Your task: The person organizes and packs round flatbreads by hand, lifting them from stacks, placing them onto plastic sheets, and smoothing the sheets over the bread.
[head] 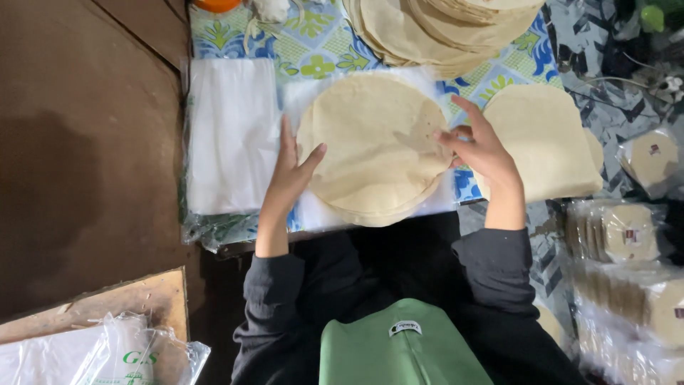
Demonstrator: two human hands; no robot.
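A round stack of pale flatbreads (374, 146) is seen lying on a white sheet on the worktop (313, 50), which is covered with a blue, green and white patterned cloth. The stack is held between two bare hands, both reaching forward from dark grey sleeves.

The left hand (291, 175) is set against the left edge of the stack, with the fingers extended upward and close together and the thumb spread out to the right onto the top flatbread. Its grip is open and flat; nothing is closed upon, only the edge is touched.

The right hand (479, 146) is placed at the right edge of the stack, wrist bent, with the fingers (467, 107) spread and curved. The rim of the top flatbread appears to be lightly pinched between thumb and fingertips, though how firmly cannot be told.

A pile of clear plastic bags (231, 135) lies just to the left of the stack. A second flat pile of flatbreads (545, 139) lies just beside the right hand, and a larger heap (442, 28) is seen further back. Bagged flatbreads (627, 235) are stacked at the right.
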